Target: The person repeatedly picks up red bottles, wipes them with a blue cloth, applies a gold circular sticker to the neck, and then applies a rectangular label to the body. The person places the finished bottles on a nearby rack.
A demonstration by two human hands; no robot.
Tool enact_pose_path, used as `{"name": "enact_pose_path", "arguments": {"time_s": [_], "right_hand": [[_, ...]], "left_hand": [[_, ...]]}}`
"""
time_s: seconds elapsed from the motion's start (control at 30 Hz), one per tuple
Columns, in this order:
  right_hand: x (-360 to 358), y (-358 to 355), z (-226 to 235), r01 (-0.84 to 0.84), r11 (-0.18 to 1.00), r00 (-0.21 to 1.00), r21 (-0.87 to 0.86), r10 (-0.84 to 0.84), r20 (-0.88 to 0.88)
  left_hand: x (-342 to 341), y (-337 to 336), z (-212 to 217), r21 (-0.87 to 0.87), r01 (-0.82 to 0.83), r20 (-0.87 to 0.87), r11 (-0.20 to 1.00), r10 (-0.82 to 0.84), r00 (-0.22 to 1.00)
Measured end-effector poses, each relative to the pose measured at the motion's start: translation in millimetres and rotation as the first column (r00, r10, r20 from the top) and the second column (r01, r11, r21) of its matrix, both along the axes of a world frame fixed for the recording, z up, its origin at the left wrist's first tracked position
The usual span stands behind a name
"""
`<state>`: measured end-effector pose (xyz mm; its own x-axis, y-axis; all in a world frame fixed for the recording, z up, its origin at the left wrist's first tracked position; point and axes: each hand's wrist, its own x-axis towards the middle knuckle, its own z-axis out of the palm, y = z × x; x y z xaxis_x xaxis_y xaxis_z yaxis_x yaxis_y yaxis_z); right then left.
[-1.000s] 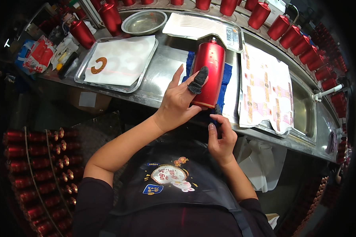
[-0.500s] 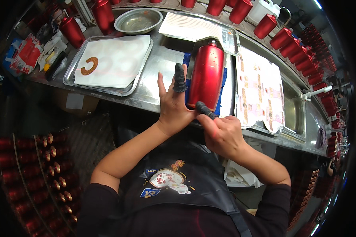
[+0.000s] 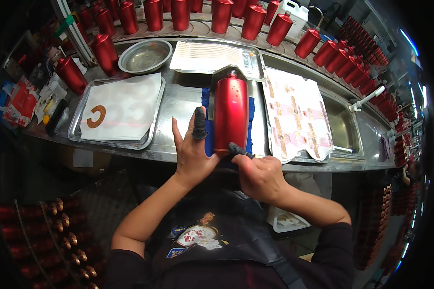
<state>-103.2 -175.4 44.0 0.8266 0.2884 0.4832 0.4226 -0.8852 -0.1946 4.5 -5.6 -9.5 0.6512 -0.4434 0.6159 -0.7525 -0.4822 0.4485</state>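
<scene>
Steadying, apparently against sliding, the red bottle (image 3: 230, 115) laid over blue cloth (image 3: 251, 113) on the counter (image 3: 183, 98) with spread left grip (image 3: 196, 156); resting 1 black-sheathed finger (image 3: 241, 151) of the right grip (image 3: 263, 178) at its base, unclear whether pinching.

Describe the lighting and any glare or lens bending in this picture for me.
Head view: a soft sheen on the red bottle by the hands; head view: the striped white sheet looks nearly washed out; head view: fisheye bending bows the metal counter; head view: corners go black, and the racked bottles at lower left sit in shadow.
</scene>
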Motion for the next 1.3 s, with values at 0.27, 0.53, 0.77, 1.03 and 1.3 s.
{"name": "enact_pose_path", "arguments": {"time_s": [0.27, 0.53, 0.77, 1.03, 1.3], "right_hand": [[-27.0, 14.4, -46.0, 0.279, 0.713, 0.96, 0.644, -0.195, -0.199], [-27.5, 11.0, -53.5, 0.29, 0.668, 0.955, 0.685, -0.159, -0.249], [-24.2, 8.0, -52.8, 0.261, 0.739, 0.963, 0.621, -0.152, -0.224], [-24.7, 6.7, -41.1, 0.214, 0.804, 0.977, 0.554, -0.163, -0.141], [-13.0, 12.4, -16.3, 0.025, 0.891, 0.998, 0.453, -0.048, 0.04]], "left_hand": [[8.0, -28.0, 20.2, 0.2, 0.308, 0.189, 0.93, -0.345, 0.919], [2.1, 6.8, 5.2, 0.215, 0.18, -0.106, 0.96, -0.16, 0.981], [1.0, -8.5, 9.3, 0.099, 0.199, -0.04, 0.975, -0.196, 0.98], [-2.1, 0.1, 7.4, 0.011, 0.23, -0.115, 0.973, -0.227, 0.967], [-3.3, -7.4, 2.8, 0.064, 0.169, 0.006, 0.984, -0.17, 0.986]]}}
